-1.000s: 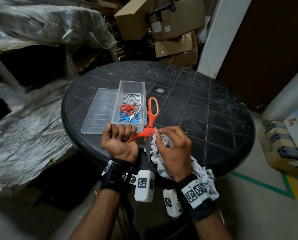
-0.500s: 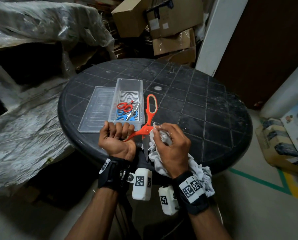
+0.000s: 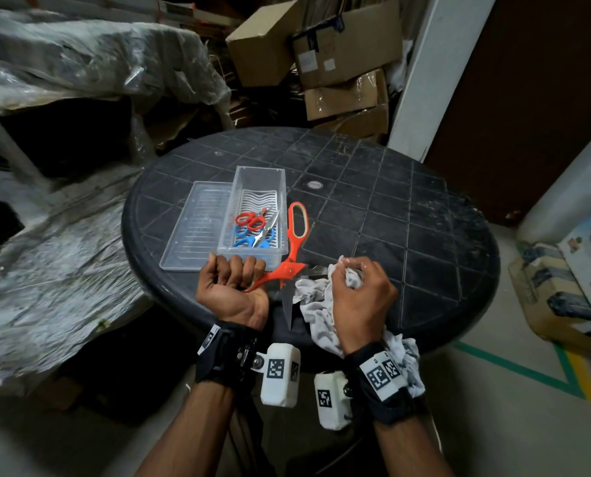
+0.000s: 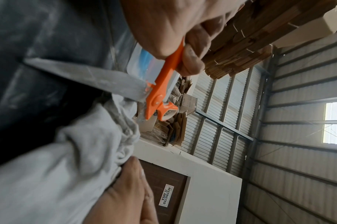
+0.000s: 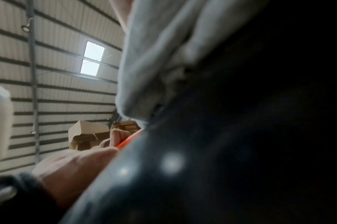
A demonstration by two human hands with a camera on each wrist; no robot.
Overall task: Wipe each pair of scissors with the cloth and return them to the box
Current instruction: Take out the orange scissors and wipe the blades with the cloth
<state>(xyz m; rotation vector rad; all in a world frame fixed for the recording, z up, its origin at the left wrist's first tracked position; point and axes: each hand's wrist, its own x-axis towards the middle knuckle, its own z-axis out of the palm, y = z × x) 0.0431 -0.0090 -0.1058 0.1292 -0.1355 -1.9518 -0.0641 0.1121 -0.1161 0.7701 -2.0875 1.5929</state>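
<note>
Orange scissors (image 3: 295, 247) splayed open beside clear box (image 3: 280, 215) holding red and blue pairs; crumpled white cloth (image 3: 316, 297) over one blade.

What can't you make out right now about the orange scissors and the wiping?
- Second blade: the cloth and right hand cover it in the head view.
- Left hand grip: curled fingers hide one handle loop of the orange scissors.
- Blade cleanliness: too blurred in the left wrist view.
- Right wrist view: blocked by cloth and dark blur.

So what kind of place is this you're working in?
Most likely a storeroom or warehouse: stacked cardboard boxes behind the table, plastic-wrapped goods, a corrugated metal roof, and a door sign reading "Restricted IT Area".
</note>
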